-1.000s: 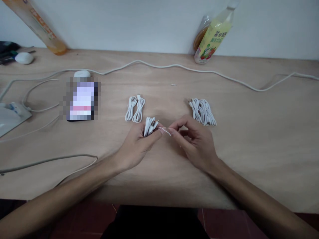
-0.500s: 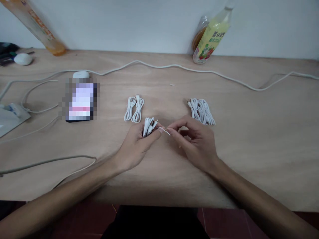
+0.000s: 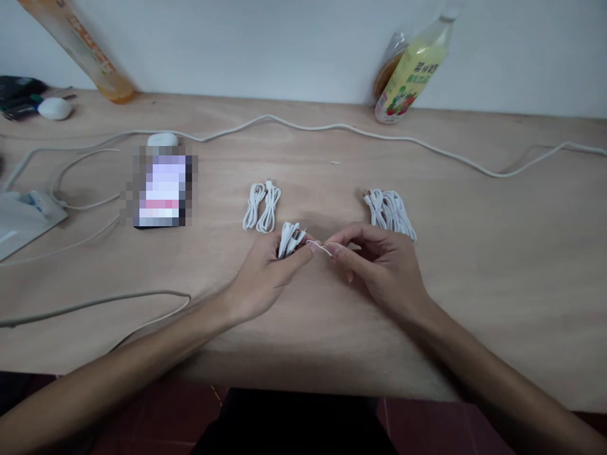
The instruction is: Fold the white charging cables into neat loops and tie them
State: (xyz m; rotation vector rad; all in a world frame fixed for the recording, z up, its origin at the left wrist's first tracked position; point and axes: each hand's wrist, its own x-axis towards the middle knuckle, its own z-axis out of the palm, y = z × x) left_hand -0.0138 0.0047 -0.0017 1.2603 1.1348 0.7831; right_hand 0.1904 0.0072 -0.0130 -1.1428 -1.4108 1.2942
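Observation:
My left hand is closed around a folded white USB cable, whose plug ends stick up between thumb and fingers. A thin white twist tie stretches between the fingertips of both hands. My right hand pinches its right end with thumb and forefinger. Beyond my left hand lie two coiled white cables, side by side on the wooden table. A larger bunch of coiled white cables rests just behind my right hand, which hides part of it.
A phone with a blurred screen and a white case lie to the left. One long white cord crosses the back. An orange-tinted bottle and a yellow-labelled bottle stand by the wall. A small white scrap lies mid-table.
The whole view has shifted slightly, so things appear a little further right. My right fingers have closed on the twist tie's free end, near the left fingertips.

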